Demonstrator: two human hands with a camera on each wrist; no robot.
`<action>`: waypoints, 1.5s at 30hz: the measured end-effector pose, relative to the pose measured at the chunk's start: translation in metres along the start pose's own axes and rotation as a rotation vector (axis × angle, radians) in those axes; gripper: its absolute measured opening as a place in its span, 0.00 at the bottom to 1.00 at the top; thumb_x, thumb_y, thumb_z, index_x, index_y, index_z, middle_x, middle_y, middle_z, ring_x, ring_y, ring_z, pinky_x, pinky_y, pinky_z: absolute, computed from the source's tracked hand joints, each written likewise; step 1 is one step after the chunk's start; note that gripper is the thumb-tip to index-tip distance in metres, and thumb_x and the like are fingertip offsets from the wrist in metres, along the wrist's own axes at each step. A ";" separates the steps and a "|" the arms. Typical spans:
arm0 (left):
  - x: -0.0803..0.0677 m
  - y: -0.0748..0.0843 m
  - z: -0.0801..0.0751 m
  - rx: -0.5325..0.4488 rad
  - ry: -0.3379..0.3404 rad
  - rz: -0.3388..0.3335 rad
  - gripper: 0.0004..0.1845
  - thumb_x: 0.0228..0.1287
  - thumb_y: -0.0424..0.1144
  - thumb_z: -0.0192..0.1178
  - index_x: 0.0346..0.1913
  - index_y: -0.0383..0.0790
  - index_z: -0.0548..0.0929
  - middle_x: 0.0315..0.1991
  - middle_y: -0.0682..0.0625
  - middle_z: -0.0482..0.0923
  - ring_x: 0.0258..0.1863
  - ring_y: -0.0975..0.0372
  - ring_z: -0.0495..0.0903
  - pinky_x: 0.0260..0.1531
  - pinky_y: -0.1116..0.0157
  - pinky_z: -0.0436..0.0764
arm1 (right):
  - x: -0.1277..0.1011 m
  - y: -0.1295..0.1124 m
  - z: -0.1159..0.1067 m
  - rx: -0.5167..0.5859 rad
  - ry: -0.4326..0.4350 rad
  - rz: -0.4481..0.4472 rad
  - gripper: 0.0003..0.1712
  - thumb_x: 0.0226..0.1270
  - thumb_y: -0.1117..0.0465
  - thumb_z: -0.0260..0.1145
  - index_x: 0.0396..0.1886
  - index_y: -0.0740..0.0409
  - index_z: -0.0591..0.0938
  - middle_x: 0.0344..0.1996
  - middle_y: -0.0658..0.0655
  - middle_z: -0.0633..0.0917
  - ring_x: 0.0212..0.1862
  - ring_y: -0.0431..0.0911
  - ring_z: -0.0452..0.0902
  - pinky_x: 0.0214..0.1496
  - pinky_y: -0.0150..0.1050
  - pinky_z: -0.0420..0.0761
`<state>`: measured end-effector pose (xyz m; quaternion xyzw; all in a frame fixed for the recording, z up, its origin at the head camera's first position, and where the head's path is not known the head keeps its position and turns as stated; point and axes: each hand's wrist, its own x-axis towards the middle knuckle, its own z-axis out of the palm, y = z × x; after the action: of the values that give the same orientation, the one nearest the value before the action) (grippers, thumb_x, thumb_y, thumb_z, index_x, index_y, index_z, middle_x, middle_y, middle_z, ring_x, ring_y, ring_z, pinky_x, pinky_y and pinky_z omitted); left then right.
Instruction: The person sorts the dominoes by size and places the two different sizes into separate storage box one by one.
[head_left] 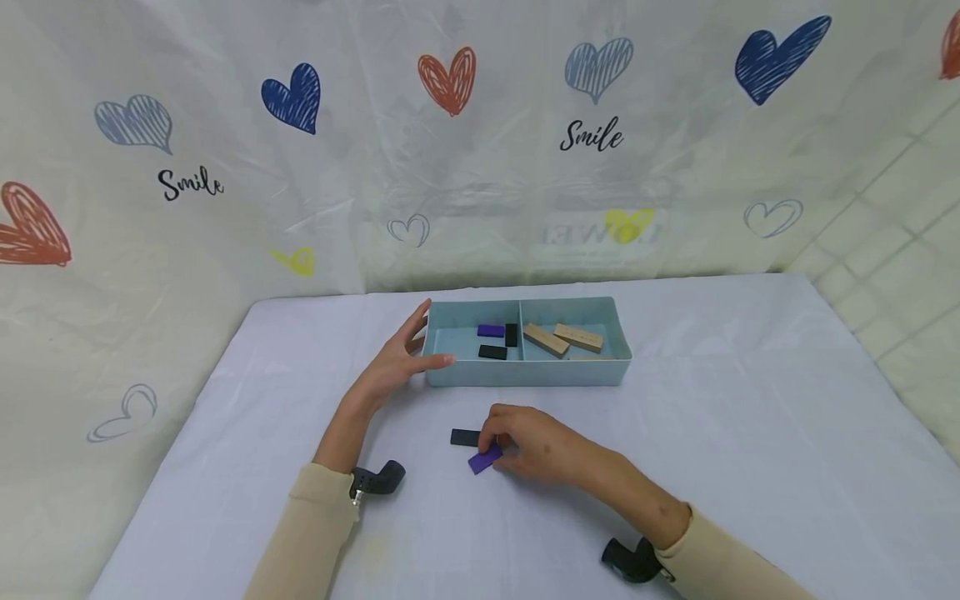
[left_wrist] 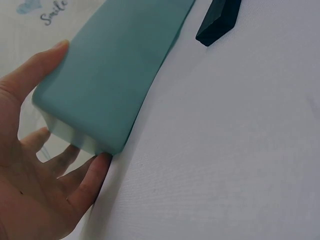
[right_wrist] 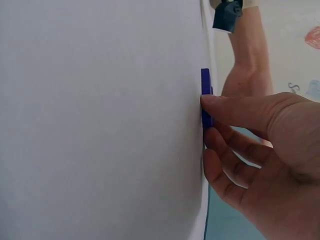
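Note:
My left hand [head_left: 393,360] holds the left end of a light blue two-compartment box [head_left: 525,374], its thumb over the front rim and its fingers spread along the end wall. In the left wrist view, the fingertips touch that end wall of the box [left_wrist: 115,75]. My right hand [head_left: 536,442] pinches a purple block [head_left: 483,459] between thumb and fingers, low over the table in front of the box. Beside it lies a black block [head_left: 465,437], partly hidden by the right hand. The purple block [right_wrist: 205,82] stands edge-on in the right wrist view.
In the box's left compartment lie a purple block [head_left: 491,331] and two black blocks, one of them [head_left: 492,352] near the front wall. Wooden blocks [head_left: 578,337] lie in the right compartment. A white cloth [head_left: 720,400] covers the table, and a heart-printed sheet [head_left: 495,167] hangs behind.

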<state>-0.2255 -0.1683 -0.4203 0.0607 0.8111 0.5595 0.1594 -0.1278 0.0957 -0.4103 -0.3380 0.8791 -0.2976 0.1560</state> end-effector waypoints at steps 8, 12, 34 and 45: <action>0.000 0.000 0.000 -0.008 -0.005 0.004 0.54 0.61 0.53 0.74 0.81 0.80 0.48 0.87 0.53 0.45 0.85 0.46 0.50 0.77 0.29 0.51 | 0.000 -0.001 -0.001 0.022 -0.012 -0.026 0.10 0.63 0.68 0.77 0.42 0.51 0.89 0.40 0.46 0.84 0.40 0.38 0.77 0.46 0.31 0.82; 0.001 -0.001 -0.001 -0.003 -0.006 0.003 0.54 0.61 0.53 0.74 0.80 0.81 0.48 0.87 0.53 0.45 0.85 0.46 0.50 0.76 0.29 0.52 | -0.001 -0.002 -0.004 0.032 -0.012 -0.036 0.10 0.63 0.67 0.77 0.42 0.52 0.90 0.40 0.47 0.84 0.40 0.38 0.77 0.45 0.30 0.81; 0.004 -0.006 -0.001 -0.001 -0.005 0.003 0.54 0.61 0.54 0.74 0.80 0.82 0.48 0.87 0.54 0.44 0.85 0.46 0.50 0.76 0.28 0.52 | -0.004 -0.008 -0.031 0.054 0.139 -0.064 0.13 0.66 0.66 0.74 0.49 0.49 0.88 0.43 0.46 0.85 0.45 0.39 0.81 0.50 0.37 0.86; 0.001 0.000 0.000 -0.008 -0.004 -0.012 0.56 0.62 0.50 0.74 0.82 0.76 0.45 0.87 0.53 0.43 0.86 0.45 0.49 0.76 0.28 0.51 | 0.002 -0.008 -0.036 0.058 0.225 -0.056 0.13 0.67 0.65 0.74 0.50 0.50 0.88 0.44 0.46 0.85 0.45 0.39 0.82 0.50 0.37 0.87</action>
<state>-0.2266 -0.1678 -0.4206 0.0562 0.8089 0.5616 0.1646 -0.1424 0.1054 -0.3774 -0.3221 0.8724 -0.3631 0.0578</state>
